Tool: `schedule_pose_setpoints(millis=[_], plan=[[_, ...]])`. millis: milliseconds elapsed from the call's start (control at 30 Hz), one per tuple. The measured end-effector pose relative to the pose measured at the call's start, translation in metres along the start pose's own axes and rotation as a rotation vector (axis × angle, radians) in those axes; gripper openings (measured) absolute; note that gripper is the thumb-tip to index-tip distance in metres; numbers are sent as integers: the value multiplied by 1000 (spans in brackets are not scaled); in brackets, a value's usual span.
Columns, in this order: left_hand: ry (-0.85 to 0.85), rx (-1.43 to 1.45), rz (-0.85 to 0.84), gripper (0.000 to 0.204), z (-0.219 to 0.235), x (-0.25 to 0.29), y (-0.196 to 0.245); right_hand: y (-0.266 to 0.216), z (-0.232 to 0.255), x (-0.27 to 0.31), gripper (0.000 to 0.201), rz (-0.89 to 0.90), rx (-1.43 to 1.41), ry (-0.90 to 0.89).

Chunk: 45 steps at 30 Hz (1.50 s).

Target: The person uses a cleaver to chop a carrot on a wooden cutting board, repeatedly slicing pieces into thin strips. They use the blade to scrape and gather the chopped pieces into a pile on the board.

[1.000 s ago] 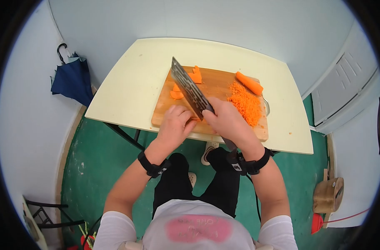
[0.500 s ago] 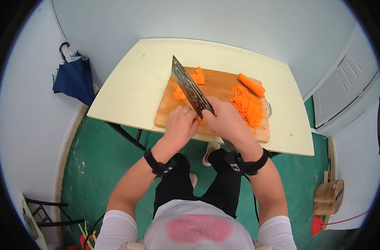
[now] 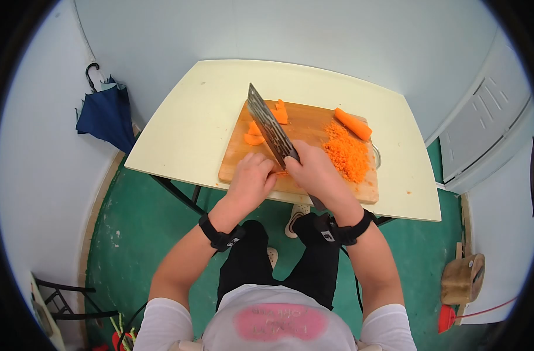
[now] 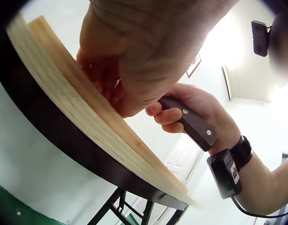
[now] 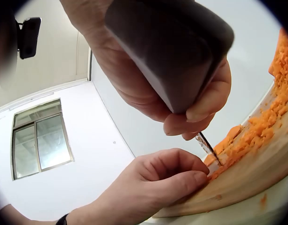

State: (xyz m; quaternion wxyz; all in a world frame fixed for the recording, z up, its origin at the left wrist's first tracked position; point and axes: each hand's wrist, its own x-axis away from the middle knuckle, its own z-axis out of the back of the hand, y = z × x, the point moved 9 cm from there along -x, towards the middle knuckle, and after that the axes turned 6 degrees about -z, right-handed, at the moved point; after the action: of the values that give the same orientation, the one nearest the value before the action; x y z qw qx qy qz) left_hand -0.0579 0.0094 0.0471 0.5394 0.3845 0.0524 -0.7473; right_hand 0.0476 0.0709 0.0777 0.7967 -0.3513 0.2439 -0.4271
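On the wooden board (image 3: 234, 153), the left hand (image 3: 250, 180) holds its curled fingertips against finely cut carrot (image 3: 282, 174), just left of the knife. The right hand (image 3: 319, 172) grips the dark handle of a broad knife (image 3: 270, 126), its blade slanting up and left across the board. In the right wrist view, the blade's lower part (image 5: 210, 150) stands in orange shreds beside the left thumb and fingers (image 5: 169, 176). A heap of minced carrot (image 3: 346, 153) and a carrot length (image 3: 353, 124) lie at the right; larger pieces (image 3: 254, 139) lie at the left.
The board lies at the near edge of a pale table (image 3: 173, 128). A metal ring handle (image 3: 377, 157) projects from the board's right side. Left of the table a blue umbrella (image 3: 106, 114) hangs by the wall; a wooden block (image 3: 461, 279) stands at the lower right.
The head view has shifted slightly. The left hand keeps its curled pose beside the blade, and the knife has moved only slightly in the right hand's grip. The carrot heap looks the same.
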Motion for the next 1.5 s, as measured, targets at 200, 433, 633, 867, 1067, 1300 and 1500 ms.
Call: schedule_pose_setpoints(millis=[200,433,633,867,1067,1300,1500], plan=[[14,-10,-33,8,-1,-1,0,0,5,12,20,-44,25,-47],[31,-25,-61,7,1,-1,7,-4,-5,3,19,15,87,-16],[6,-57,-43,9,-2,0,3,-8,-2,10,18,7,3,-18],[17,-82,-48,9,-1,0,4,-14,-10,9,19,0,101,-51],[1,-71,-67,10,0,-2,5,-16,-5,5,20,29,73,-22],[22,-44,-52,12,0,1,5,-12,-10,11,21,-14,38,-58],[-24,-117,-51,9,-4,2,3,-16,-10,1,21,46,68,-9]])
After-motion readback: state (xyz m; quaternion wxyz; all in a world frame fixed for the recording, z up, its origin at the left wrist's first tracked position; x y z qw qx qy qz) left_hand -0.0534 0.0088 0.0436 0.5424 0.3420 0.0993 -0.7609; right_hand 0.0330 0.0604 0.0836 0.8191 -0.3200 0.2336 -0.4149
